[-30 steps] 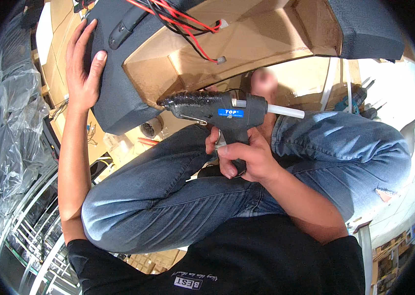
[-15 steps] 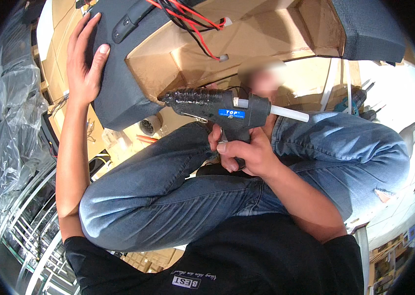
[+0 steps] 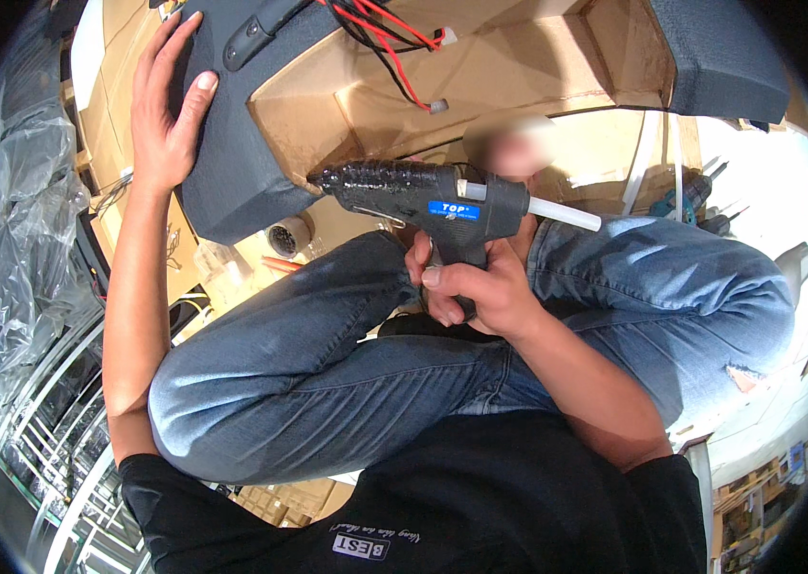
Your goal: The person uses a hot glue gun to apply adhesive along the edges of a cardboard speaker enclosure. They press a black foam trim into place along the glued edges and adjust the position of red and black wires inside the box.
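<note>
A black hot glue gun (image 3: 404,203) is gripped by its handle in my right hand (image 3: 477,287), fingers wrapped round it. Its nozzle points left and meets or nearly meets the near inside corner of a speaker-like wooden cabinet (image 3: 480,67); whether they touch I cannot tell. From the gun's back end a white glue stick (image 3: 565,214) sticks out. My left hand (image 3: 165,124) lies with fingers stretched out on the cabinet's left side, which is covered in dark grey material (image 3: 232,163). Red and black wires (image 3: 394,53) with pale connectors hang inside the bare wooden cavity.
A black strap handle (image 3: 253,40) is fixed to the cabinet. Left of my knee are a small round container (image 3: 287,235) and an orange tool (image 3: 280,264). Clear plastic sheeting (image 3: 12,249) and a white metal rack (image 3: 55,459) stand at the left. A cordless drill (image 3: 696,198) lies at the right.
The glue gun's nozzle has risen slightly along the cabinet's corner. My left hand has shifted a little upward but stays on the cabinet, and the wires sit slightly higher in view.
</note>
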A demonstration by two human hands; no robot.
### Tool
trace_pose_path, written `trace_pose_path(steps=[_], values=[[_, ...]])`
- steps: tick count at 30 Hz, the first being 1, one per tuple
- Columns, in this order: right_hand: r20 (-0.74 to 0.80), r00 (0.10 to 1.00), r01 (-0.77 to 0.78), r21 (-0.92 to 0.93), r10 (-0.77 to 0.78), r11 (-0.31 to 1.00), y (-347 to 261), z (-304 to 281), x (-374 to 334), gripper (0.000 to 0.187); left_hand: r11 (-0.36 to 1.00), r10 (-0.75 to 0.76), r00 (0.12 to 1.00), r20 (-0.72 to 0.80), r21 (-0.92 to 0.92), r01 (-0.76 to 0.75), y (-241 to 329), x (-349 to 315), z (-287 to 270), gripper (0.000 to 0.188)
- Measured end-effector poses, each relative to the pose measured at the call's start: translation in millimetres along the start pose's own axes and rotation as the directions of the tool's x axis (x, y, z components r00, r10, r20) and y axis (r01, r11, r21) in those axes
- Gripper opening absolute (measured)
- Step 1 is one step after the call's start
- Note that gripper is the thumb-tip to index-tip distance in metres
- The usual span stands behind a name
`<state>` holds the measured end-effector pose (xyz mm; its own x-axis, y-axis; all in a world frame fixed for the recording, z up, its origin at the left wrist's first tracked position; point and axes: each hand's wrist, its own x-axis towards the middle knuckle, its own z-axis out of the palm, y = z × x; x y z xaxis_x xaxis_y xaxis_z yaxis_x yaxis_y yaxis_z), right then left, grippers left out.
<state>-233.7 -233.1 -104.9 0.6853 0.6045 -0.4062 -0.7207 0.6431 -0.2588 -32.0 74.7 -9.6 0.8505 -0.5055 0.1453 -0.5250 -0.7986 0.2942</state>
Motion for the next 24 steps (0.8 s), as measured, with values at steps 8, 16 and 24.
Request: trace_pose_path(steps=[8, 16, 24], values=[[0.052, 0.999, 0.015, -0.018, -0.014, 1.000, -8.6, 10.4, 13.2, 0.026, 1.000, 0.003, 1.000, 0.003, -0.002, -0.003, -0.4, 0.0, 0.5, 0.056], [-0.006, 1.000, 0.017, -0.006, -0.018, 1.000, -0.9, 1.8, 5.5, 0.026, 1.000, 0.019, 1.000, 0.000, 0.008, -0.019, -3.4, 0.3, 0.1, 0.056], [0.016, 1.000, 0.015, 0.005, -0.015, 1.000, -4.5, 4.8, 8.1, 0.026, 1.000, 0.018, 1.000, 0.005, 0.009, -0.018, -2.3, 0.6, -0.4, 0.056]])
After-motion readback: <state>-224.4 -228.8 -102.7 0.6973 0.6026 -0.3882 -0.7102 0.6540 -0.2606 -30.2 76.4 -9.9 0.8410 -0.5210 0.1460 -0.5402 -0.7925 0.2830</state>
